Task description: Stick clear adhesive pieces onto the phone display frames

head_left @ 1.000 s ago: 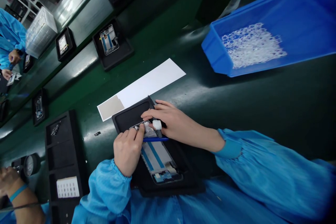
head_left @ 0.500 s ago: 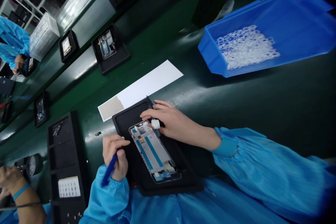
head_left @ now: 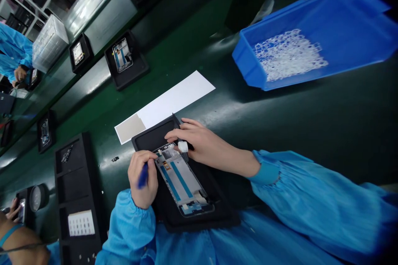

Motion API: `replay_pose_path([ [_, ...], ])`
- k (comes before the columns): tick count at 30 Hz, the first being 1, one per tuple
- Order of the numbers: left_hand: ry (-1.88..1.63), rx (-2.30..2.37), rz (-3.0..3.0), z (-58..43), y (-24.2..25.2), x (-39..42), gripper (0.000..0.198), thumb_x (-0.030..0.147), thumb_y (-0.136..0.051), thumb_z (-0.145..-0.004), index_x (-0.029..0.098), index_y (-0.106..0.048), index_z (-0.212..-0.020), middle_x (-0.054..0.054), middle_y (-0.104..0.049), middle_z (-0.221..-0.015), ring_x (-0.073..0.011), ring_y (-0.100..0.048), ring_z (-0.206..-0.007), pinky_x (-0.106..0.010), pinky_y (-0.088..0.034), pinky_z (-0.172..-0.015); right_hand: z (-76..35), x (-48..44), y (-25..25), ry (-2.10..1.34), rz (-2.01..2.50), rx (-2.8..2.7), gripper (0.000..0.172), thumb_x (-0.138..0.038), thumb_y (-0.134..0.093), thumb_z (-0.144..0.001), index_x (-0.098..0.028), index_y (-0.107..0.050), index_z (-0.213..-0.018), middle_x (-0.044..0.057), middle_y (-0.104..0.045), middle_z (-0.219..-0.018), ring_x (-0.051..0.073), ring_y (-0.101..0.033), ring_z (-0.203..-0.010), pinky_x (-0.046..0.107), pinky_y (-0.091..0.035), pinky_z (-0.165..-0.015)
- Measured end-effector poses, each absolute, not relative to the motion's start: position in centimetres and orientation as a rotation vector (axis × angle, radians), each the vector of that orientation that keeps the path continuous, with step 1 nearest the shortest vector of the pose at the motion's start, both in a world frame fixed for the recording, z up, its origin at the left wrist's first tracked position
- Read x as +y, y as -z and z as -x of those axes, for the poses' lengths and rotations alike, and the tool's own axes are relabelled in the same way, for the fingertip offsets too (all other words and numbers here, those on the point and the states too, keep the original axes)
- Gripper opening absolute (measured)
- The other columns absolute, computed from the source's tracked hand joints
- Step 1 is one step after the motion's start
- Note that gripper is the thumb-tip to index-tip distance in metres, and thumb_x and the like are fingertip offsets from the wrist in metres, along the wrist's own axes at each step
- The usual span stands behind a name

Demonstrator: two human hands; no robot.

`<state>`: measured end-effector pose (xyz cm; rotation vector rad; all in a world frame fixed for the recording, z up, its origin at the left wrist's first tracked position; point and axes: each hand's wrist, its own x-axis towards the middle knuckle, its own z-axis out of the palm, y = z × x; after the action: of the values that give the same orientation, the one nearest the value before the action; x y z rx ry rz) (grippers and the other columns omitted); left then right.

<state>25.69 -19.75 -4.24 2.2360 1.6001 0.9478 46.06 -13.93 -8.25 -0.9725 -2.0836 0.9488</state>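
An opened phone [head_left: 186,177], its inside showing with two blue strips, lies in a black tray [head_left: 217,215] before me. My left hand [head_left: 143,178] is closed around a blue pen-like tool [head_left: 143,175]; its thumb and forefinger are at the phone's upper left corner, and the tool's tip is hidden. My right hand [head_left: 199,140] reaches in from the right, with fingers and thumb around the phone's top right corner, holding it. Against that thumb shows a small white piece [head_left: 183,146]; whether it is a wrap or a loose part I cannot make out.
A white card [head_left: 177,99] lies beyond the tray. At the right is a blue bin [head_left: 342,37] of small white pieces. A black compartment tray [head_left: 70,186] with small parts stands left. Other phone trays [head_left: 130,66] lie farther off. Co-workers' hands [head_left: 20,73] show at the left.
My left hand has moved right and up, bringing its fingertips to the phone's upper left corner with the blue tool. My right hand has stayed in place. The near co-worker's hand at the left has shifted.
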Motion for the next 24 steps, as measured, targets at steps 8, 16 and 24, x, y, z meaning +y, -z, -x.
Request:
replay_pose_path([
  [8, -0.209, 1.607, -2.858, -25.7, 5.1, -19.6, 0.030, 0.017, -0.053, -0.093, 0.019, -0.065, -0.119, -0.001, -0.052, -0.069, -0.0164, -0.048, -0.063, -0.030, -0.037, -0.058, -46.0, -14.0, 8.7, -0.904, 0.970, -2.084, 0.039, 0.001, -0.050, -0.078, -0.023, -0.056, -0.108, 0.002, -0.068, -0.105, 0.022, -0.061, -0.100, 0.054, -0.033, -0.111],
  [16, 0.106, 1.491, -2.943, -26.5, 3.4, -18.2, 0.022, 0.016, -0.053, -0.094, 0.019, -0.066, -0.112, 0.000, -0.054, -0.069, -0.0158, -0.051, -0.063, -0.032, -0.034, -0.057, -46.0, -14.1, 8.9, -0.897, 0.979, -2.094, 0.044, 0.003, -0.049, -0.076, -0.024, -0.058, -0.109, 0.001, -0.068, -0.106, 0.022, -0.061, -0.099, 0.053, -0.033, -0.112],
  [24, -0.139, 1.464, -2.940, -25.5, 4.6, -19.1, 0.028, 0.014, -0.047, -0.096, 0.017, -0.065, -0.117, 0.001, -0.053, -0.064, -0.0137, -0.049, -0.058, -0.031, -0.033, -0.056, -46.0, -13.9, 9.0, -0.913, 0.963, -2.061, 0.040, 0.001, -0.050, -0.077, -0.025, -0.059, -0.107, 0.000, -0.069, -0.104, 0.020, -0.063, -0.098, 0.053, -0.033, -0.112],
])
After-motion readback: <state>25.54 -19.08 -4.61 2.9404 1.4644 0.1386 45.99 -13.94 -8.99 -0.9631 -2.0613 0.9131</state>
